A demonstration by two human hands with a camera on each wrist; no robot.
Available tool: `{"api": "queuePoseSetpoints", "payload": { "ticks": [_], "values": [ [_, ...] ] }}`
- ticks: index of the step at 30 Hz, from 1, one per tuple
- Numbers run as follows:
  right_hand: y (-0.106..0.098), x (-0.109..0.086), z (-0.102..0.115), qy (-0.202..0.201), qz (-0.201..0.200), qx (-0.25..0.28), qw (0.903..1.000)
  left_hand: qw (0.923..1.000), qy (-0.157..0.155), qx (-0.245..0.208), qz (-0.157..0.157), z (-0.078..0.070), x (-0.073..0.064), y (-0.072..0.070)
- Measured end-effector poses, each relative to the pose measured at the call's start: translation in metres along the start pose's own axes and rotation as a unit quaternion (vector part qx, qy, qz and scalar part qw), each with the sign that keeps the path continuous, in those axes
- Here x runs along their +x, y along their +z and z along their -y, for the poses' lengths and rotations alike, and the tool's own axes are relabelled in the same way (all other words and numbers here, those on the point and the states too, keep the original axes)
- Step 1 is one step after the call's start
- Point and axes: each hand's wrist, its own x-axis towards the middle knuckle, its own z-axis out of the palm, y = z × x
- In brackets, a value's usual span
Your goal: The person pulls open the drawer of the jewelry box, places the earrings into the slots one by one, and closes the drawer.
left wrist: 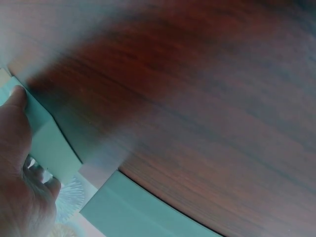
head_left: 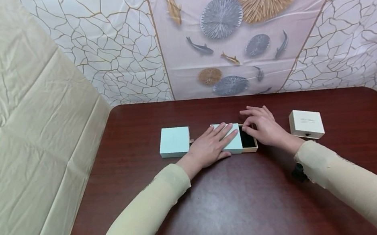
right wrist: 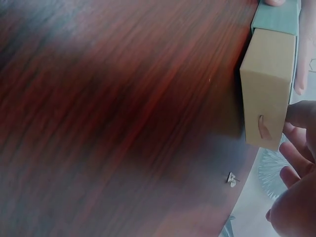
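Note:
A mint-green sliding jewelry box [head_left: 236,143] stands mid-table with its beige drawer [right wrist: 269,69] partly out to the right, showing a black lining [head_left: 247,138]. My left hand [head_left: 211,144] lies across the mint sleeve with its fingers spread. My right hand [head_left: 265,128] is at the drawer's rim, its thumb and index finger bent toward each other over the lining. Whether these fingertips pinch anything is hidden. A ribbon tab [right wrist: 264,128] shows on the drawer's end face. In the right wrist view a small shiny piece [right wrist: 232,179], like a stud earring, lies on the table.
A second mint box [head_left: 174,140], with a small tab at its right side, stands left of my left hand. A white box [head_left: 306,123] with printed lettering is to the right of my right hand. Patterned cloth [head_left: 126,41] hangs behind the dark wooden table [head_left: 217,214].

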Motion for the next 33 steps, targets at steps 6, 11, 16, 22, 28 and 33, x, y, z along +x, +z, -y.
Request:
{"api": "queuePoseSetpoints", "payload": {
  "ticks": [6, 11, 16, 22, 28, 33],
  "values": [
    [0.002, 0.001, 0.002, -0.008, -0.003, 0.005, 0.9999, 1.0, 0.001, -0.002, 0.0, 0.0, 0.0, 0.0],
    [0.004, -0.001, 0.002, -0.02, -0.015, -0.01, 0.9996, 1.0, -0.001, -0.002, 0.003, 0.0, 0.0, 0.0],
    [0.005, -0.002, 0.0, -0.029, -0.028, -0.029, 0.9988, 1.0, 0.0, -0.002, 0.002, 0.0, 0.0, -0.001],
    [0.005, -0.002, -0.005, -0.028, -0.029, -0.05, 0.9979, 1.0, -0.001, 0.0, 0.0, 0.0, -0.001, -0.002],
    [0.009, -0.001, -0.008, -0.043, -0.045, -0.066, 0.9958, 1.0, -0.001, -0.002, 0.005, 0.0, -0.001, -0.002],
    [0.012, -0.001, -0.008, -0.055, -0.056, -0.077, 0.9939, 1.0, -0.002, -0.002, 0.006, 0.0, -0.001, -0.001]
  ]
}}
